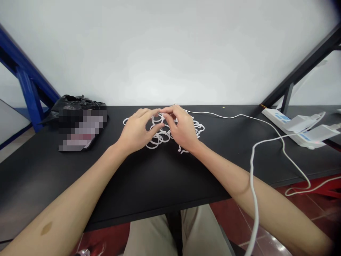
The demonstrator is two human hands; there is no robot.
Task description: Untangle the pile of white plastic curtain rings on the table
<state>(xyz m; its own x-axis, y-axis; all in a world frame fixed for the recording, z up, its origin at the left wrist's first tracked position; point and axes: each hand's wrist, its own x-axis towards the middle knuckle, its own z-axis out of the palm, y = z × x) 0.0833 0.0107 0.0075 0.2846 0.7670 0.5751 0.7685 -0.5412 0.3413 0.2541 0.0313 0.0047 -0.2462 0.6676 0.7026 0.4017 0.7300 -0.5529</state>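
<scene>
A thin white ring (152,120) is held up between my two hands above the black table. My left hand (134,131) pinches its upper side with the fingertips, the thumb lower down. My right hand (183,127) closes thumb and forefinger on the same ring from the right. Exactly where the fingertips meet is too small to make out. Under and between the hands lies a loose cluster of similar white rings (153,146). More white loops and small hooked pieces (199,127) lie beyond my right hand, which partly hides them.
At the left lies a crumpled black plastic bag (76,102) beside a pixelated item (82,131). A white power strip (275,116) with chargers plugged in stands at the right. Its white cable (254,185) hangs across my right forearm. A white wall (170,53) rises behind the black table (149,188).
</scene>
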